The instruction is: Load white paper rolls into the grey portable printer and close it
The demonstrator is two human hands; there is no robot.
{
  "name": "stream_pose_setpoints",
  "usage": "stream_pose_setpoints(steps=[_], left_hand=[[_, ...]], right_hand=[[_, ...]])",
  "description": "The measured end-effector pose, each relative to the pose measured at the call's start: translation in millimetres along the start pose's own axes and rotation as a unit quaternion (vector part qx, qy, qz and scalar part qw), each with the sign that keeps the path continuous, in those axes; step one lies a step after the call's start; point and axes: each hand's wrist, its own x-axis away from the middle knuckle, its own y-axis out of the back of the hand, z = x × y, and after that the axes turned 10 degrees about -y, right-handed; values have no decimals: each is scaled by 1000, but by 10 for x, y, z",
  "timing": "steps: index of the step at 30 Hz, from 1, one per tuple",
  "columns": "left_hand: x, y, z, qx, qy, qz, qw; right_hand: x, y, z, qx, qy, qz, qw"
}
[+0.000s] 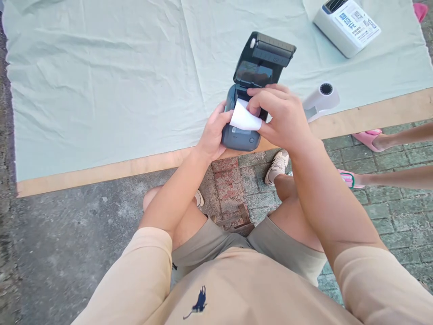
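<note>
A dark blue-grey label printer (pixel 241 141) rests at the table's front edge, its lid (pixel 260 58) tipped up and back. White paper (pixel 244 118) sticks out of the printer's open bay and curls over its front. My left hand (pixel 213 131) grips the printer's left side, with the thumb by the paper's left edge. Over the bay, my right hand (pixel 280 110) pinches the paper from the right; its index finger reaches into the bay. The inside of the bay is mostly hidden behind that hand and the paper.
A pale green cloth (pixel 111 85) covers the wooden table (pixel 101 175). Right of the printer lies a white handheld device (pixel 321 100) with a round dark vent. A white box (pixel 348 29) with printed labels stands at the back right. Another person's feet in pink slippers (pixel 367 141) show at the right.
</note>
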Motion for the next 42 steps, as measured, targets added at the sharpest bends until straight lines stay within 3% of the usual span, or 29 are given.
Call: stream_pose_setpoints(steps=[6, 12, 14, 17, 22, 25, 30, 33, 42], left_hand=[[-12, 25, -66, 41, 46, 36, 997], [-14, 66, -66, 16, 28, 37, 999], [-19, 90, -47, 1, 17, 38, 999], [-28, 115, -23, -27, 10, 59, 998], [-35, 151, 9, -59, -4, 86, 995], [-19, 156, 15, -58, -3, 86, 995], [15, 83, -51, -59, 19, 80, 995], [8, 13, -110, -5, 44, 81, 996], [-38, -31, -79, 3, 58, -2, 998]], right_hand=[[66, -59, -57, 58, 85, -51, 993], [79, -23, -55, 11, 104, -30, 994], [71, -5, -20, -21, 62, -122, 990], [48, 16, 10, -98, -6, -260, 961], [-15, 61, 46, -295, -60, -165, 939], [-16, 77, 81, -361, -67, -166, 915], [36, -16, 1, -290, -148, -25, 945], [41, -106, -60, -290, -169, 34, 941], [26, -147, -53, -289, -184, 34, 939]])
